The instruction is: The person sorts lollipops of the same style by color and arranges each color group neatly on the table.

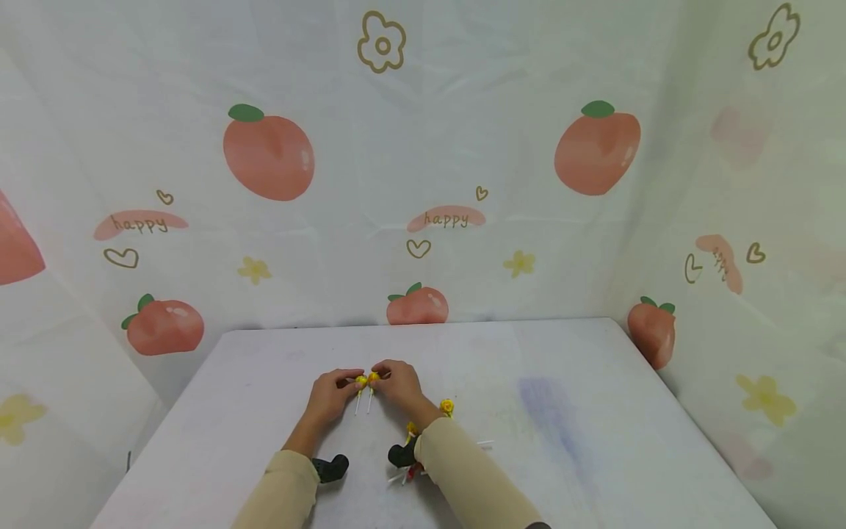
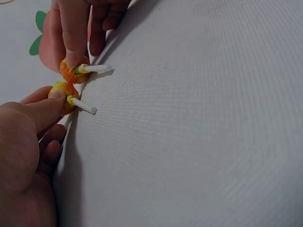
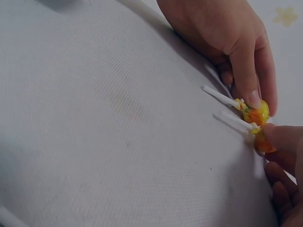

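Two lollipops in yellow-orange wrappers are side by side near the middle of the table, white sticks pointing toward the person. My left hand (image 1: 330, 397) pinches the left lollipop (image 2: 60, 92) by its wrapped head between thumb and finger. The right lollipop (image 2: 78, 74) is pinched the same way by my right hand (image 1: 399, 383). In the right wrist view the left lollipop (image 3: 256, 112) and the right lollipop (image 3: 263, 142) appear with their heads close together, perhaps touching.
Under and beside the right forearm lie more lollipops: a yellow one (image 1: 446, 406), an orange-yellow one (image 1: 412, 428) and a red one (image 1: 413, 471), partly hidden by the sleeve. The white table (image 1: 562, 353) meets a printed curtain (image 1: 515, 95) behind it.
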Demonstrator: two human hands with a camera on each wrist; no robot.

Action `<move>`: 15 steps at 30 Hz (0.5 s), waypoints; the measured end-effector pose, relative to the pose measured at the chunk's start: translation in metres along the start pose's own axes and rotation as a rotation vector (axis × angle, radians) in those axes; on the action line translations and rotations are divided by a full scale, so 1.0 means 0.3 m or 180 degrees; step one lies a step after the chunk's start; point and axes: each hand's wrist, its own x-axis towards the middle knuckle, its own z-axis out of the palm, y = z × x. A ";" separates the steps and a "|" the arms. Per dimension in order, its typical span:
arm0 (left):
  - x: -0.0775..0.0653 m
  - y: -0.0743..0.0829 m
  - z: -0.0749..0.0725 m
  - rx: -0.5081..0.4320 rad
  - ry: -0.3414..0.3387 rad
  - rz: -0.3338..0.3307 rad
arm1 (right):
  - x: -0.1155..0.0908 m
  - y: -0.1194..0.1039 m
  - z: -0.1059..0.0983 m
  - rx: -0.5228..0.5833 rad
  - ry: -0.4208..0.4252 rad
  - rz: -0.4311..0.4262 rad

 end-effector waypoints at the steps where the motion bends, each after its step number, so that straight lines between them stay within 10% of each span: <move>1: -0.001 0.001 0.000 0.0003 0.0000 -0.0004 | 0.000 -0.002 -0.001 0.0009 -0.0006 0.0015; 15: -0.005 0.003 -0.002 -0.0014 0.0014 0.0002 | 0.001 -0.006 -0.008 0.0054 -0.0045 0.0000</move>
